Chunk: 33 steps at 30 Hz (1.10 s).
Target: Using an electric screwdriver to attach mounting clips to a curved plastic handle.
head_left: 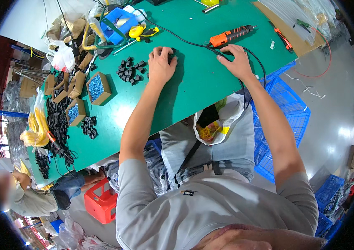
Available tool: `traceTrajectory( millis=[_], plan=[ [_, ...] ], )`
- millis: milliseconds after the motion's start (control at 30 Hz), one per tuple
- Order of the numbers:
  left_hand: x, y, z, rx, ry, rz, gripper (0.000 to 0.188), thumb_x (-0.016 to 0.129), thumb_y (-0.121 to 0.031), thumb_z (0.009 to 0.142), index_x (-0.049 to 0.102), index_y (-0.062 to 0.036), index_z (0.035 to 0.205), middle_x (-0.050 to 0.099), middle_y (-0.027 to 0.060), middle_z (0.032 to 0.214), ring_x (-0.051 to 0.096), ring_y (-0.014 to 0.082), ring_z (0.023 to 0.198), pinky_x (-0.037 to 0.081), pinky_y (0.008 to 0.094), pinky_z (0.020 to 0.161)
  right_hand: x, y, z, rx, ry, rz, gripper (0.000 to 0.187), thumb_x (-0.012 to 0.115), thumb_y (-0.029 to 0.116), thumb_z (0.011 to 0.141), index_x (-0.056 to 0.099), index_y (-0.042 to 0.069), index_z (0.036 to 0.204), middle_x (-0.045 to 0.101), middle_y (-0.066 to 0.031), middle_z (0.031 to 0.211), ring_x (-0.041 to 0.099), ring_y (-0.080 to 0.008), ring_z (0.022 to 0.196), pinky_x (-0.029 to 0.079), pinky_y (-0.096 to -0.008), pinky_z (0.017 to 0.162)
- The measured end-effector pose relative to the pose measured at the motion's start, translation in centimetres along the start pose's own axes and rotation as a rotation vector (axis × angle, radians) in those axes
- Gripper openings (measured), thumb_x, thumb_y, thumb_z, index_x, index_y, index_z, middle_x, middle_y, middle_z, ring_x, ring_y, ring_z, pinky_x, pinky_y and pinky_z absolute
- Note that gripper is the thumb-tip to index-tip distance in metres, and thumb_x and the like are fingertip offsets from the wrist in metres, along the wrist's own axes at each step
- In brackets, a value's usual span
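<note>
My left hand [162, 66] rests on the green table [202, 83] with its fingers curled round a small black plastic part [170, 57]. Only bits of that part show between thumb and forefinger. Just left of this hand lies a loose group of small black plastic parts [129, 71]. My right hand [236, 61] is on the table, thumb and fingers apart, holding nothing. It is beside the black cable [216, 51] of an orange and black electric screwdriver [232, 36], which lies beyond my fingertips.
Cardboard boxes of blue screws [97, 88] stand left, near a pile of black parts [57, 121]. A blue bin [119, 24] and yellow tape measure [136, 31] are farther back. A white bag [231, 112] hangs at my lap. Blue crates [283, 112] stand right; another person [35, 200] sits left.
</note>
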State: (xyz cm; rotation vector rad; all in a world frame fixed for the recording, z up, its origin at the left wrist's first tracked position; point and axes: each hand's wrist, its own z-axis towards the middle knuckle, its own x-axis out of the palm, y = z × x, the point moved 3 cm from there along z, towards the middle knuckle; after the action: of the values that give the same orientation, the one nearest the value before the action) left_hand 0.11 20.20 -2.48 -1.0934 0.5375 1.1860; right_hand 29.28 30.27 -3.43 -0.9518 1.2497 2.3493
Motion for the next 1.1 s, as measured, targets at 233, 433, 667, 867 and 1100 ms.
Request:
traceTrajectory(
  millis=[233, 433, 667, 867, 1100],
  plan=[
    [-0.3, 2.9, 3.5, -0.089, -0.321, -0.074, 0.041, 0.073, -0.04, 0.091, 0.063, -0.0126, 0.119, 0.06, 0.0244, 0.123, 0.056, 0.0431, 0.115, 0.047, 0.0534, 0.096, -0.7, 0.2, -0.3, 0.045, 0.004, -0.033, 0.036, 0.078, 0.037, 0.083, 0.073, 0.012, 0.108, 0.066, -0.0065, 0.122, 0.053, -0.0261, 0.129, 0.037, -0.0443, 0.112],
    [1.1, 7.8, 6.6, -0.248, -0.085, -0.052, 0.043, 0.066, -0.043, 0.096, 0.068, -0.013, 0.126, 0.067, 0.0212, 0.121, 0.064, 0.0399, 0.111, 0.051, 0.0486, 0.095, -0.5, 0.9, -0.3, 0.059, 0.011, -0.013, 0.036, 0.077, 0.038, 0.084, 0.072, 0.012, 0.109, 0.066, -0.0059, 0.123, 0.053, -0.0254, 0.129, 0.037, -0.0434, 0.111],
    [1.1, -1.9, 2.6, 0.031, 0.119, -0.372, 0.035, 0.066, -0.037, 0.097, 0.073, -0.0077, 0.115, 0.071, 0.0196, 0.112, 0.066, 0.0385, 0.105, 0.052, 0.0436, 0.092, -0.5, 0.1, -0.5, 0.056, -0.007, -0.013, 0.036, 0.077, 0.039, 0.084, 0.073, 0.012, 0.108, 0.067, -0.0062, 0.12, 0.054, -0.0258, 0.127, 0.038, -0.0441, 0.11],
    [1.3, -3.4, 0.3, 0.102, 0.14, -0.243, 0.039, 0.068, -0.036, 0.096, 0.069, -0.01, 0.125, 0.066, 0.0196, 0.128, 0.061, 0.0402, 0.118, 0.049, 0.0455, 0.1, 0.2, 0.0, 0.2, 0.005, -0.016, 0.002, 0.038, 0.078, 0.041, 0.083, 0.073, 0.014, 0.109, 0.067, -0.0068, 0.123, 0.053, -0.0265, 0.128, 0.038, -0.0443, 0.11],
    [-1.4, -3.4, -1.8, -0.049, 0.033, -0.332, 0.054, 0.071, -0.038, 0.093, 0.061, -0.0105, 0.138, 0.059, 0.024, 0.138, 0.055, 0.043, 0.127, 0.046, 0.0473, 0.105, -0.1, -0.3, -0.2, 0.049, 0.005, -0.009, 0.041, 0.077, 0.043, 0.083, 0.073, 0.014, 0.112, 0.066, -0.0097, 0.127, 0.052, -0.0267, 0.131, 0.037, -0.0436, 0.113]
  ],
)
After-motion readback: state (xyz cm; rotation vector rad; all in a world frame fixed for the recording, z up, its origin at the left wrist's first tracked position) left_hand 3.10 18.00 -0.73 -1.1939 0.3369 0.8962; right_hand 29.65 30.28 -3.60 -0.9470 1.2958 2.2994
